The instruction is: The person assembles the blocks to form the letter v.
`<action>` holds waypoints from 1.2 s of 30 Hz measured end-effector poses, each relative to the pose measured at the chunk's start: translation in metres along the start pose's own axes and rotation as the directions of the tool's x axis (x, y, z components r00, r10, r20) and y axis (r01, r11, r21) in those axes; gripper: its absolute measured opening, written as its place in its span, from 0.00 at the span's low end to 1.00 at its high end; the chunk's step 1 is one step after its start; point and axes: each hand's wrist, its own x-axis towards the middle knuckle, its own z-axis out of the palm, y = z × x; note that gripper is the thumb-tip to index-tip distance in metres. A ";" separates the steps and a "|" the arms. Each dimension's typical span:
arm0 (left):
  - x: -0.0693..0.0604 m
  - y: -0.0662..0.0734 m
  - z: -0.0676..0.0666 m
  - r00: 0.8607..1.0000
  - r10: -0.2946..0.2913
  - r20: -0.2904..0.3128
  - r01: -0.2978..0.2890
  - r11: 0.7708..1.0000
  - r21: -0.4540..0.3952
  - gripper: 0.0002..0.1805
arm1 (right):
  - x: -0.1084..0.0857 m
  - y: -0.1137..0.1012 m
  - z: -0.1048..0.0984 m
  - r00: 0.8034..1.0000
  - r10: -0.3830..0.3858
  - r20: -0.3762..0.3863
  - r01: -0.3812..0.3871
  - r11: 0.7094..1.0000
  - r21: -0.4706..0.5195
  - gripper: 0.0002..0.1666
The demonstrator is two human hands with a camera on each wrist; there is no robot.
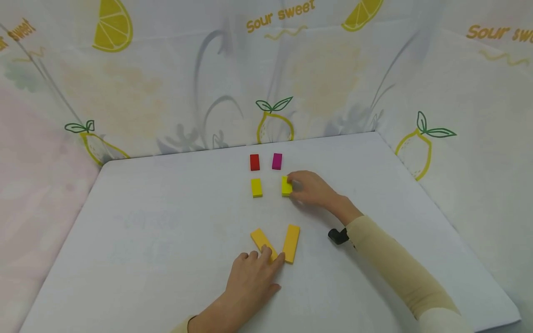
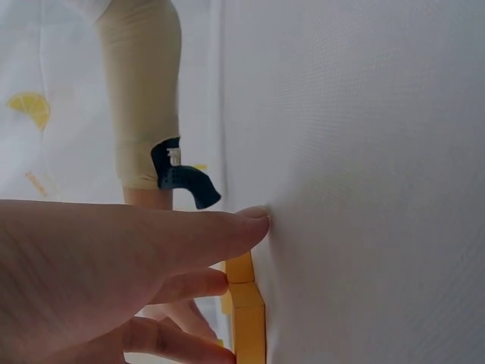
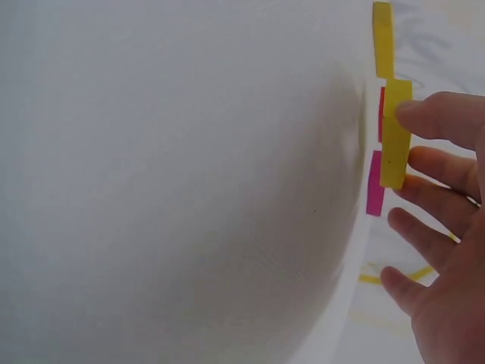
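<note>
My right hand (image 1: 312, 188) pinches the right-hand yellow block (image 1: 285, 186) between thumb and fingers; the right wrist view shows its thumb and fingertips against that block (image 3: 396, 144). A second yellow block (image 1: 256, 188) lies to the left. Nearer me, two longer orange blocks (image 1: 291, 244) form a V, their near ends close together. My left hand (image 1: 251, 277) rests with extended fingers on the left orange block (image 1: 260, 238) and at the near end of the right one. In the left wrist view, fingers touch the orange blocks (image 2: 248, 326), and the hand partly hides them.
Behind the yellow blocks lie a red block (image 1: 255, 162) and a magenta block (image 1: 276, 161). The white tabletop (image 1: 137, 249) ends at a lemon-printed cloth backdrop (image 1: 166, 92). A black device (image 1: 338, 236) is on the right wrist.
</note>
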 end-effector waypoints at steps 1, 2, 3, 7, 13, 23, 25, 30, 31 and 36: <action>0.000 0.000 0.000 1.000 0.002 0.004 -0.002 1.000 -0.002 0.35 | -0.002 0.000 0.000 1.000 -0.005 -0.006 0.005 1.000 -0.002 0.23; 0.000 -0.001 0.000 1.000 0.004 0.005 -0.004 1.000 -0.004 0.35 | -0.004 -0.001 -0.001 1.000 -0.009 -0.012 0.009 1.000 -0.005 0.23; 0.001 -0.001 0.000 1.000 0.007 0.007 -0.007 1.000 -0.006 0.35 | -0.006 -0.001 -0.001 1.000 -0.011 -0.015 0.011 1.000 -0.009 0.23; 0.001 -0.002 0.000 1.000 0.017 -0.012 -0.017 1.000 -0.005 0.35 | -0.012 -0.001 -0.003 1.000 -0.021 -0.024 0.020 1.000 -0.020 0.22; 0.001 -0.004 -0.001 0.999 0.026 -0.031 -0.026 1.000 -0.003 0.34 | -0.020 0.001 -0.005 0.997 -0.057 -0.045 0.055 0.998 -0.039 0.22; 0.001 -0.003 0.001 0.999 0.023 -0.050 -0.023 1.000 -0.001 0.35 | -0.032 0.001 -0.004 0.992 -0.080 -0.097 0.079 0.997 -0.014 0.20; 0.001 -0.003 0.001 0.999 0.020 -0.044 -0.020 1.000 -0.005 0.35 | -0.034 0.001 -0.003 0.989 -0.100 -0.106 0.099 0.995 -0.015 0.19; 0.002 -0.003 0.000 1.000 0.017 -0.015 -0.017 0.999 -0.028 0.35 | -0.037 0.000 -0.001 0.984 -0.137 -0.116 0.135 0.990 -0.029 0.20; 0.002 -0.003 0.000 1.000 0.018 -0.010 -0.018 0.999 -0.029 0.35 | -0.037 0.000 0.000 0.983 -0.140 -0.115 0.137 0.990 -0.034 0.20; 0.002 -0.003 -0.001 1.000 0.023 -0.001 -0.023 0.999 -0.025 0.35 | -0.042 -0.002 0.000 0.984 -0.140 -0.110 0.134 0.989 -0.061 0.20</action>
